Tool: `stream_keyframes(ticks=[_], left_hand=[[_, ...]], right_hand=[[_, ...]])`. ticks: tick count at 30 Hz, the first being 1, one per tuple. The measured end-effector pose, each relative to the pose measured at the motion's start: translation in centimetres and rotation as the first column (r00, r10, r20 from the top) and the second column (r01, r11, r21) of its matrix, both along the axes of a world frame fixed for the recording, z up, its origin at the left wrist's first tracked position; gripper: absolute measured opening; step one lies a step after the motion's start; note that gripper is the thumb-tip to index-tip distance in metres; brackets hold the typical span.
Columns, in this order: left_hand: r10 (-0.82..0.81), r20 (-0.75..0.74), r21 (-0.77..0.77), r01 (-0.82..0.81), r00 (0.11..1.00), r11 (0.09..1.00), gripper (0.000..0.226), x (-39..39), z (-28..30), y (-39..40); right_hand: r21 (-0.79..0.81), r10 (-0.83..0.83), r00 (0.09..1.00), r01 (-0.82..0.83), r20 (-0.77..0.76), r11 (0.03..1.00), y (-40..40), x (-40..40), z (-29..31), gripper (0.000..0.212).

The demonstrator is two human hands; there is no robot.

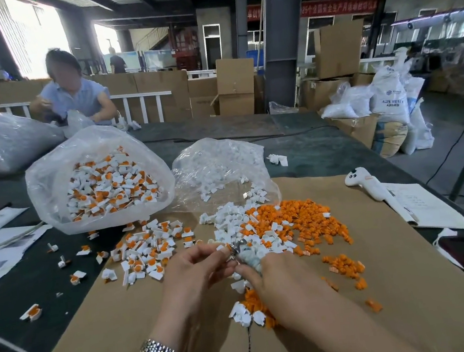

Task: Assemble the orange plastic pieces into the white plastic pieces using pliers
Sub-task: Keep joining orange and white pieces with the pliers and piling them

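- The clear bag (52, 198) at your left lies open toward you, full of assembled white-and-orange pieces (109, 185); more spill onto the cardboard sheet (125, 320).
- Your left hand (195, 271) pinches a small piece at its fingertips, against the pliers' tip.
- The pliers (238, 251) run from your right hand up and left, metal nose toward the left fingers.
- Your right hand (279, 284) curls around the pale handles.
- The second clear bag (217, 163) holds white pieces (230, 220); loose orange pieces (303, 219) lie right of them.

Occluded and indistinct items

Pliers (235, 252): handles covered by right hand (279, 284); jaw position indistinct. Piece pinched by left hand (198, 270): largely hidden. Red banner (312, 9) text: blurred.
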State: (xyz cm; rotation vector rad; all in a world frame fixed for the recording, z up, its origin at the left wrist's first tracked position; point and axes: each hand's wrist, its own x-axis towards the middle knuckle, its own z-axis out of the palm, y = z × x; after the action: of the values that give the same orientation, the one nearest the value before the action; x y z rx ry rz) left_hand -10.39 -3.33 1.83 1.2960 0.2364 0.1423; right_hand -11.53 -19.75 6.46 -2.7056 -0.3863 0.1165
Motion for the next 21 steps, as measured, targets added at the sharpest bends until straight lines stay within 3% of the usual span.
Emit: stream_keyframes(ticks=[1, 4, 6, 9, 12, 15, 21], left_hand=[[-0.005, 0.006, -0.019, 0.005, 1.000, 1.000, 0.001, -0.1, 0.2, 0.0], [0.006, 0.029, -0.083, -0.004, 1.000, 0.997, 0.017, 0.0, 0.2, 0.7], [0.006, 0.030, -0.108, -0.003, 1.000, 0.994, 0.016, -0.1, 0.1, 1.0], [-0.011, -0.013, -0.107, 0.009, 1.000, 0.994, 0.001, -0.4, 0.0, 1.0], [0.006, -0.058, -0.031, -0.008, 0.998, 0.999, 0.009, -0.6, -0.2, 1.1], [0.114, -0.074, 0.089, -0.108, 0.991, 0.990, 0.003, -0.7, -0.3, 1.5], [0.331, -0.056, 0.244, -0.309, 0.942, 0.919, 0.010, -0.2, -1.0, 2.6]], right_hand=[[0.021, 0.007, 1.000, -0.007, -0.020, 1.000, -0.2, 0.2, 0.2, 0.057], [0.097, 0.026, 0.987, -0.010, -0.161, 0.995, -1.3, 1.0, 1.1, 0.065], [0.070, -0.013, 0.982, 0.026, -0.187, 0.997, -2.4, 2.0, 1.5, 0.064], [-0.084, -0.133, 0.988, 0.127, -0.074, 0.988, -3.8, 4.1, 1.0, 0.057], [-0.258, -0.238, 0.970, 0.243, 0.051, 0.935, -5.0, 6.0, -0.6, 0.064], [-0.359, -0.281, 0.956, 0.293, 0.085, 0.886, -5.8, 7.1, -2.4, 0.071], [-0.431, -0.272, 0.956, 0.292, 0.108, 0.854, -6.7, 8.0, -4.1, 0.073]])
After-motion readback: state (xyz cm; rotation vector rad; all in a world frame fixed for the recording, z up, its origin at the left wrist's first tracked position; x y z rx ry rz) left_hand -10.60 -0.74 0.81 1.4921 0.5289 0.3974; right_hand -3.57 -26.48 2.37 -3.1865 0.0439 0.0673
